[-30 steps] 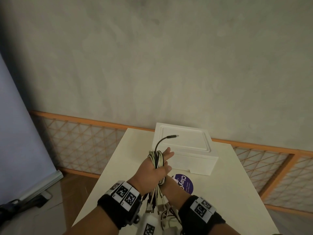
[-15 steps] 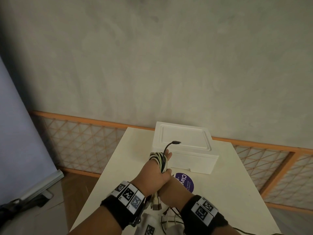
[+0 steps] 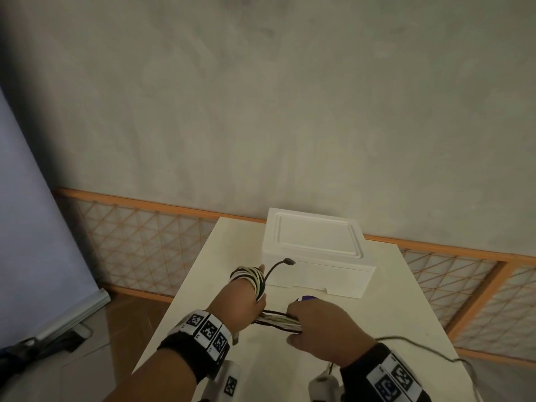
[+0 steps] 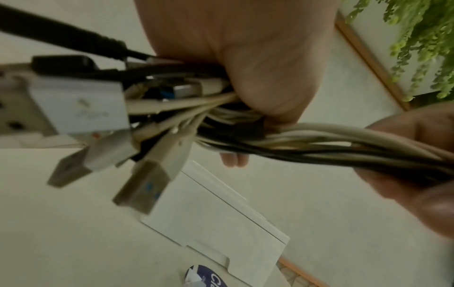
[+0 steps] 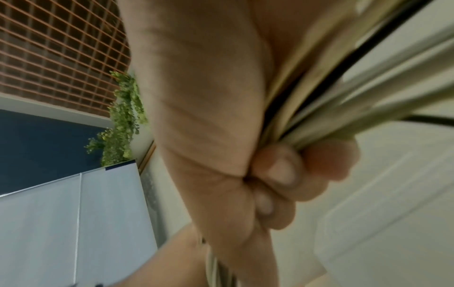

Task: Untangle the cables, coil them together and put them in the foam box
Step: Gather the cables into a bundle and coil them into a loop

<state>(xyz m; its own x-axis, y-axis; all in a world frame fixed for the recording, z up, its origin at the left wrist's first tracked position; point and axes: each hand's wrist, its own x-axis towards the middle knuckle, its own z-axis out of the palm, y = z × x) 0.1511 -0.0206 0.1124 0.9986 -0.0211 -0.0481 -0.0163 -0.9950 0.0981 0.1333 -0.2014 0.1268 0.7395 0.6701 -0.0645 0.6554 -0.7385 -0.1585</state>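
Now L hand (image 3: 242, 300) wrapped in cables (image 3: 277, 321), fingers curled on them; R hand (image 3: 324, 326) fist-grips bundle by foam box (image 3: 316, 250).

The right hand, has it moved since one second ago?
Yes. The right hand came out from under the left hand, moving rightward in front of the white foam box.

Left hand (image 3: 242, 303), forearm extended forward, fingers wound about with cables (image 3: 251, 277) and closed on the bundle in its palm. Right hand (image 3: 324, 329) just beside it, knuckles up, fingers (image 5: 282, 172) curled tightly round the same bundle. Both wrists carry black marker bands.
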